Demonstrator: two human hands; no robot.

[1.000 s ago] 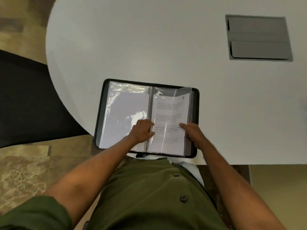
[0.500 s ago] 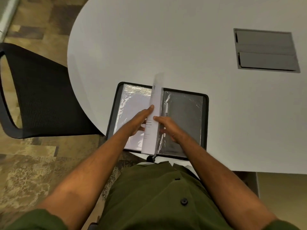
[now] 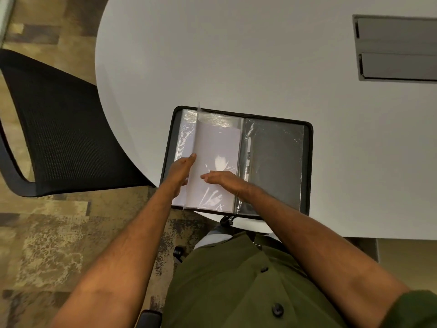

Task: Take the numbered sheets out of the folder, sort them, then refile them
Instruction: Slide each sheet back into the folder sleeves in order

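folder (image 3: 279, 162): lying open at the table's (image 3: 236, 67) near edge, spine running near-to-far, long axis along that edge | sleeve page (image 3: 212, 157): leaning over the left half | left hand (image 3: 181, 172): fingers straight, propping the page's free edge | right hand (image 3: 222, 179): fingers extended, resting flat on the page | chair (image 3: 59, 129): standing left of the table
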